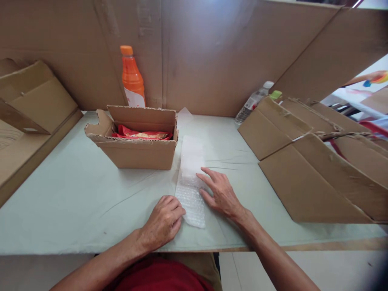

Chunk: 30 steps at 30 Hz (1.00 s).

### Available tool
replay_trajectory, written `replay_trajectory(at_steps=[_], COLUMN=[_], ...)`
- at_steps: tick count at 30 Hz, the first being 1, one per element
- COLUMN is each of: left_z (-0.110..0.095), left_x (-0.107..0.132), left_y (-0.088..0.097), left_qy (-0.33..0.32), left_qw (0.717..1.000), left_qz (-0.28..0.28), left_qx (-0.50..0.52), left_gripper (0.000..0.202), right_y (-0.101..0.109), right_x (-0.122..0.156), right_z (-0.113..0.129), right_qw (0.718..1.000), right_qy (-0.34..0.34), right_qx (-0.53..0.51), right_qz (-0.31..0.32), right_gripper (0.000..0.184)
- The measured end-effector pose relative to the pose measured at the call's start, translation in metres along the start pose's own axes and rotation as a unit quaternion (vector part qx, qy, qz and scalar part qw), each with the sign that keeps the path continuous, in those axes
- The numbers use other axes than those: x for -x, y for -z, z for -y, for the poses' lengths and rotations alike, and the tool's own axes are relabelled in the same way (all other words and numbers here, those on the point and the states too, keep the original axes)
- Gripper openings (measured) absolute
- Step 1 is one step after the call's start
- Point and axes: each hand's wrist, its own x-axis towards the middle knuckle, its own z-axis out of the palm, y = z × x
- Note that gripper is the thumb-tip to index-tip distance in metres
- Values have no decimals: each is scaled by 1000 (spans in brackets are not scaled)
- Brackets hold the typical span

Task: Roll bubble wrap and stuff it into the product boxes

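A strip of clear bubble wrap [190,178] lies lengthwise on the pale table [75,202], just right of a small open cardboard box [136,151]. Red packets [141,133] fill the box. My left hand [163,222] rests at the strip's near left corner with fingers curled, their tips at its edge. My right hand [220,193] lies flat with fingers spread, the fingertips pressing on the strip's right side.
An orange drink bottle [132,79] stands behind the box against the cardboard back wall [206,52]. A clear water bottle [253,103] leans at the back right. Flattened cardboard boxes [312,169] are stacked at the right, more cardboard [30,105] at the left.
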Motion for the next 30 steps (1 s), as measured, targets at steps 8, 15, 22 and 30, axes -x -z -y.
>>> replay_trajectory(at_steps=[8,15,22,30], left_z=[1,2,-4,4], left_x=[0,-2,-5,-51], left_y=[2,4,12,26], left_qy=[6,15,20,29], left_qw=[1000,1000,998,999], left_qz=[9,16,-4,-12], left_qx=[12,22,51,45], left_gripper=[17,15,16,16], right_y=[-2,12,3,8], right_x=[-23,-25,-21,-18], right_z=[-6,10,13,2], right_qw=[996,988,984,960], right_qy=[-41,-20,-22,-71], right_qx=[-79,-91,-116,-258], right_qz=[28,119,132,80], right_gripper=[18,29,32,33])
